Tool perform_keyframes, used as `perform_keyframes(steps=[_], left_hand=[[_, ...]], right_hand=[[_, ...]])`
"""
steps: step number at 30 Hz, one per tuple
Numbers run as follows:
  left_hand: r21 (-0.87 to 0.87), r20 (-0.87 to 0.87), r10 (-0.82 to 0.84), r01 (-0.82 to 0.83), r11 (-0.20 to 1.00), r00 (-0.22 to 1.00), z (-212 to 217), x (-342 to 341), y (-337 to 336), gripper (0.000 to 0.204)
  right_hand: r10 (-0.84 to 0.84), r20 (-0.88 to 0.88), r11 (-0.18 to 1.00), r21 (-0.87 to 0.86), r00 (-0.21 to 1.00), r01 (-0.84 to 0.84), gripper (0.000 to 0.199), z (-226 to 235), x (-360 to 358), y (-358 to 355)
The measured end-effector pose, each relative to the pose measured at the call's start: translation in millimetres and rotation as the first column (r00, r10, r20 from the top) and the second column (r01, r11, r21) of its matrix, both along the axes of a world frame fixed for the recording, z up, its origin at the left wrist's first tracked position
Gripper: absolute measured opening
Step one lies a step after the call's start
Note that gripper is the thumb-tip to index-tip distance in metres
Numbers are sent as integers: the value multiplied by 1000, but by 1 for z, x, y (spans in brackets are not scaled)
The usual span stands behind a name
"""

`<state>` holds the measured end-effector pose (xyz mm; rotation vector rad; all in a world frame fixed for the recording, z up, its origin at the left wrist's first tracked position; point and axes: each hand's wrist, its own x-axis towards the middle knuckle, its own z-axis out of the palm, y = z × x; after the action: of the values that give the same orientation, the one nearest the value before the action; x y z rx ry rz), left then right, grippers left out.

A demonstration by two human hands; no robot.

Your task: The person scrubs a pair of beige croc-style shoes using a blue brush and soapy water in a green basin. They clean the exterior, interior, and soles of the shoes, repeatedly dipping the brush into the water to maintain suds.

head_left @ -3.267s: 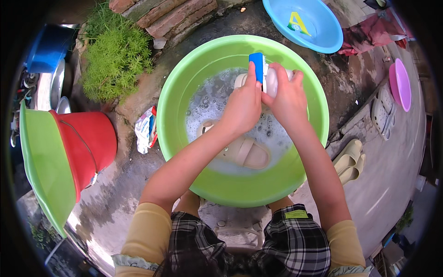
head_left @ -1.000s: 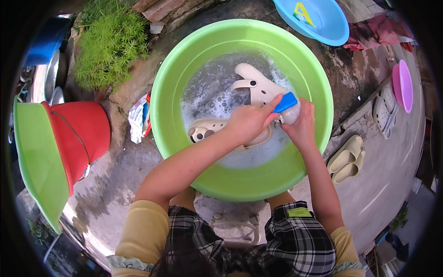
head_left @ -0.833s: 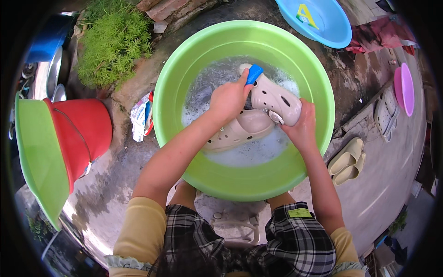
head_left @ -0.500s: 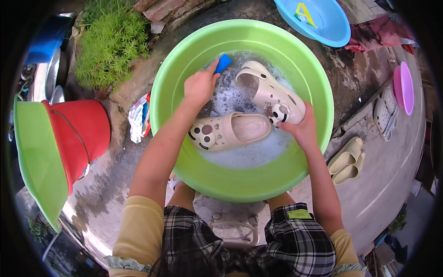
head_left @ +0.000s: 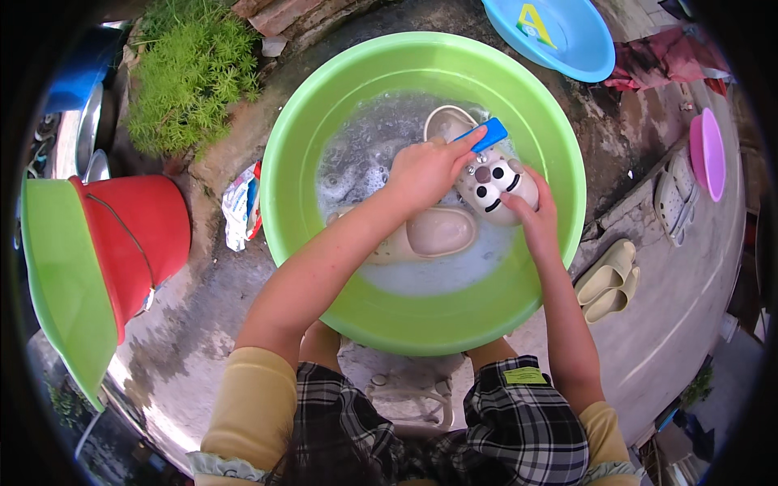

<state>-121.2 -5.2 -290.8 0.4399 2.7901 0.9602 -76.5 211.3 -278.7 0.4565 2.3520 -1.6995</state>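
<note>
In my left hand (head_left: 423, 172) is a blue block-shaped scrub brush (head_left: 493, 134), its underside hidden. The brush is against the upper of a beige clog (head_left: 496, 202) with a dog-face charm and small studs. My right hand (head_left: 541, 220) grips that clog by its toe end, thumb on top, and holds it tilted with the heel strap pointing away from me. A second beige clog (head_left: 442, 233) lies in the soapy water below, partly covered by my left forearm. Both clogs are inside a large green basin (head_left: 284, 186) with foamy water (head_left: 356, 158).
A red bucket (head_left: 150, 243) and another green basin (head_left: 61, 283) lie tipped on the left. A plastic packet (head_left: 240, 209) rests beside the washing basin. Beyond are a blue basin (head_left: 579, 40) and a plant (head_left: 190, 81); tan slippers (head_left: 608, 282) and a pink basin (head_left: 711, 154) are at right.
My left hand has brought the blue brush right, from the water onto the clog. My right hand has turned the clog so its dog face points more toward me.
</note>
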Motion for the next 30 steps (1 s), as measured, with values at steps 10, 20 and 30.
perform_keyframes(steps=[10, 20, 30], left_hand=[[13, 109, 507, -511, 859, 855, -89, 8, -78, 44], [118, -162, -81, 100, 988, 984, -9, 26, 8, 46], [64, 294, 611, -653, 754, 735, -124, 23, -81, 44]], right_hand=[[-178, 176, 975, -101, 968, 197, 68, 1, -6, 2], [-142, 307, 960, -190, 941, 207, 66, -10, -7, 16], [-132, 518, 807, -438, 845, 395, 62, -5, -15, 11]])
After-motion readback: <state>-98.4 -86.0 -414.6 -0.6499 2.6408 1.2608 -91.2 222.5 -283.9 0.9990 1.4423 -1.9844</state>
